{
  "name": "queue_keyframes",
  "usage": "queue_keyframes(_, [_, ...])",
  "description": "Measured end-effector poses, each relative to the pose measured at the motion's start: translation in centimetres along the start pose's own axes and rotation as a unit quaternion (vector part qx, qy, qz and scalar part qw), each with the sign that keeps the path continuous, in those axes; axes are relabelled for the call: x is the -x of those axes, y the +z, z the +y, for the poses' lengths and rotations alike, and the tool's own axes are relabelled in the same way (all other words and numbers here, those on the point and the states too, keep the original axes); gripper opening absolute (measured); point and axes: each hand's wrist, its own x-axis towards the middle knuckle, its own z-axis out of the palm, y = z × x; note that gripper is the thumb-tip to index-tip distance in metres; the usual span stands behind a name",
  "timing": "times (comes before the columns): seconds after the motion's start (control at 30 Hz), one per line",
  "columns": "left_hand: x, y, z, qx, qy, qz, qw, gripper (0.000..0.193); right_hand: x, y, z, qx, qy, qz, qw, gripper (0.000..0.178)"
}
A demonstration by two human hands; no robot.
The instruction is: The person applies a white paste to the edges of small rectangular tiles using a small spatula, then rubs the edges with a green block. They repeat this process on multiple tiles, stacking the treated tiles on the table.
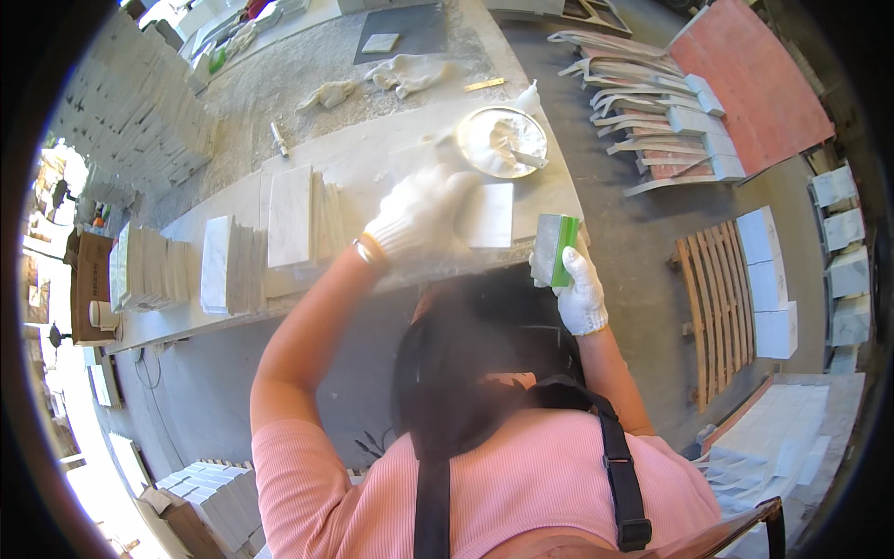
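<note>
My left hand (424, 210), in a white knit glove, is over the worktable (382, 140), next to a square white tile (491, 216). Motion smears its fingers, so I cannot tell whether they hold anything. Past the table's near edge, my gloved right hand (582, 293) grips a hand sanding block (555, 250), grey on its flat face and green along the side. A round bowl (463, 140) of white paste or powder stands just beyond the tile. A flat-bladed scraper (529, 159) rests in it.
Stacks of marble-like tiles (291, 216) line the table to the left. Farther back lie crumpled cloths (410, 73), a yellow strip (484, 84) and a dark mat (400, 33). On the floor to the right are a wooden pallet (717, 312) and strapped white boxes (768, 279).
</note>
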Motion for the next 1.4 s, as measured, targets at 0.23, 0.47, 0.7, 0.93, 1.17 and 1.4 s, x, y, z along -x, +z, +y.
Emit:
queue_keyframes(0.23, [4.5, 3.6, 2.8, 0.523, -0.199, -0.088, 0.824, 0.082, 0.3, 1.2, -1.1, -0.061, -0.01, -0.015, 0.998, 0.074])
queue_keyframes(0.47, [6.9, 5.0, 3.5, 0.56, -0.233, -0.131, 0.784, 0.055, 0.4, -0.1, -2.7, 0.081, 0.012, -0.054, 0.995, 0.083])
queue_keyframes(0.7, [7.2, 5.6, 4.2, 0.435, -0.24, -0.134, 0.857, 0.053, 0.4, 1.0, -4.0, 0.136, -0.004, -0.114, 0.984, 0.084])
queue_keyframes(0.93, [7.8, 4.7, 4.5, 0.399, -0.224, -0.126, 0.88, 0.053, 0.2, 1.3, -3.8, 0.297, -0.053, -0.18, 0.936, 0.079])
queue_keyframes(1.17, [8.2, 4.3, 4.4, 0.419, -0.236, -0.118, 0.869, 0.046, 0.9, 0.7, -4.5, 0.213, -0.006, -0.144, 0.966, 0.08])
queue_keyframes(1.4, [7.7, 4.0, 4.5, 0.417, -0.246, -0.126, 0.866, 0.044, -0.4, 1.3, -4.7, 0.344, -0.081, -0.175, 0.919, 0.079])
